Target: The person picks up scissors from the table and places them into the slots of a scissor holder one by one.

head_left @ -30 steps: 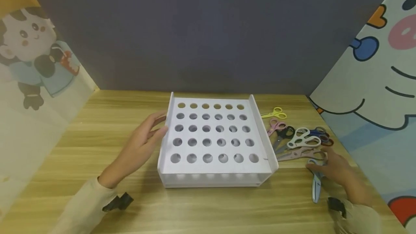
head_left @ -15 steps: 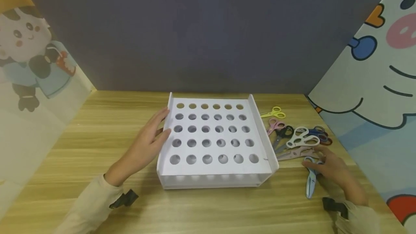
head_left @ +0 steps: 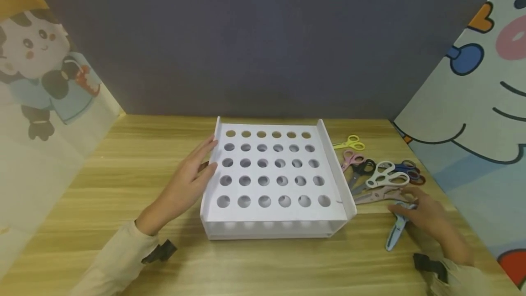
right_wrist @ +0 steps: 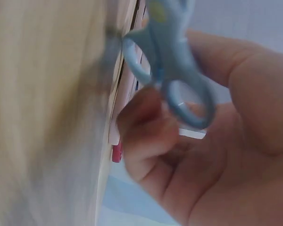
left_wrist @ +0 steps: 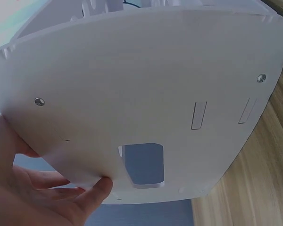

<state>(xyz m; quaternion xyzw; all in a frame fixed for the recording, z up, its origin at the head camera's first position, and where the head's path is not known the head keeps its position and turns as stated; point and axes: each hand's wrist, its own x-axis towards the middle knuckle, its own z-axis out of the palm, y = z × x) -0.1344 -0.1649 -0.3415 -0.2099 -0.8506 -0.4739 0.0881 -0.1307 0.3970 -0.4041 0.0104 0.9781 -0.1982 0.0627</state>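
Note:
A white rack with rows of round holes stands in the middle of the wooden table. My left hand holds its left side panel, two fingertips over the top edge. In the left wrist view, one digit lies on the panel's outer face and others pass behind its edge. At the right, my right hand pinches light blue scissors by the handles, blades pointing toward the front of the table. In the right wrist view these scissors hang over the curled fingers, close beside the tabletop.
Right of the rack lie more scissors: a yellow pair, a small pink pair, a black pair, a white-handled pair, a dusty-pink pair and dark blue ones. A grey panel rises behind the table.
The left fingertips have come over the rack's edge, from beside it. The light blue scissors have turned in the right hand, their tip swinging left and slightly back.

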